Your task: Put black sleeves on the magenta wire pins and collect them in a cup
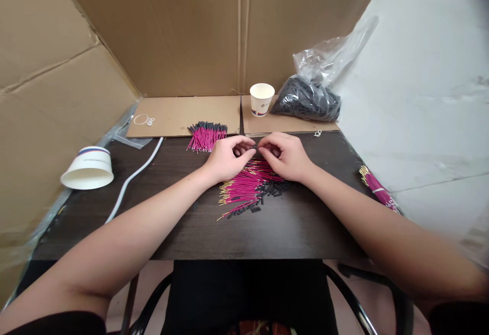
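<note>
My left hand (230,158) and my right hand (286,156) meet fingertip to fingertip over the dark table. Each is pinched closed; a small dark piece seems to show between the fingertips, too small to make out. Beneath them lies a pile of magenta wires (244,186) with gold tips, partly covered by my hands. Short black tubes (275,188) are scattered at the pile's right and lower edges. Behind my left hand rests a heap of magenta wires with black ends (207,136).
A white paper cup (262,100) and a clear bag of black pieces (307,101) stand at the back. Another cup (87,168) lies at the left, near a white cable (133,174). A tied wire bundle (378,188) is at the right edge. Cardboard walls rise behind and left.
</note>
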`<state>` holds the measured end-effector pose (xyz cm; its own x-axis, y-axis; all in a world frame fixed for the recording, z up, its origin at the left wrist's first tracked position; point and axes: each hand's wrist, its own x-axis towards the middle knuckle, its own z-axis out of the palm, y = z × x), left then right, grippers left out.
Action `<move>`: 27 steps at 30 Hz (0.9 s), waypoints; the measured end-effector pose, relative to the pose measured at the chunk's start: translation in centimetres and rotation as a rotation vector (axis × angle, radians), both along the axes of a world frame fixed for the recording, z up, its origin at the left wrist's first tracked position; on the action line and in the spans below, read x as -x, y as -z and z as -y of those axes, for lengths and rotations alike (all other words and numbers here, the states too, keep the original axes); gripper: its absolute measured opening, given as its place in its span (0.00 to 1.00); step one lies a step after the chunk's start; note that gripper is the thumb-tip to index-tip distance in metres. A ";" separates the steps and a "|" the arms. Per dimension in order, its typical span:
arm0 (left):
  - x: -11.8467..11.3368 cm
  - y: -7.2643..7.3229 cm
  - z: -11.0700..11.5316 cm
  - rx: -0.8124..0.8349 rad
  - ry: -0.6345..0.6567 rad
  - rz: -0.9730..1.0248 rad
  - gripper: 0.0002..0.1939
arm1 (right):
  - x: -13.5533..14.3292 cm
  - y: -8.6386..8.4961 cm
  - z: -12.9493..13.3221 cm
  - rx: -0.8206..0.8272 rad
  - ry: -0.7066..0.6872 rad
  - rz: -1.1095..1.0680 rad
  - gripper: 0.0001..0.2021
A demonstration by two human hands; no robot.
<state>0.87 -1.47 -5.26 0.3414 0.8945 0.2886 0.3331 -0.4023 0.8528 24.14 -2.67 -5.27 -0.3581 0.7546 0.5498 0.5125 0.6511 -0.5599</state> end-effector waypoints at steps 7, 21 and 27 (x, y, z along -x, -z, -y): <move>-0.1 0.1 0.0 0.031 0.003 0.042 0.15 | 0.1 -0.2 0.1 -0.004 0.083 -0.092 0.06; 0.1 -0.3 0.1 0.016 0.037 -0.016 0.10 | 0.5 0.6 -0.2 0.264 0.052 -0.331 0.14; 0.1 -0.8 0.7 -0.033 0.080 -0.017 0.10 | 0.8 0.3 -0.2 0.401 0.009 -0.480 0.17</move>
<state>0.73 -2.19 -4.43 0.4164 0.8543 0.3112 0.3136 -0.4562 0.8328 23.32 -2.49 -5.53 -0.1336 0.9375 0.3214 0.1479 0.3396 -0.9289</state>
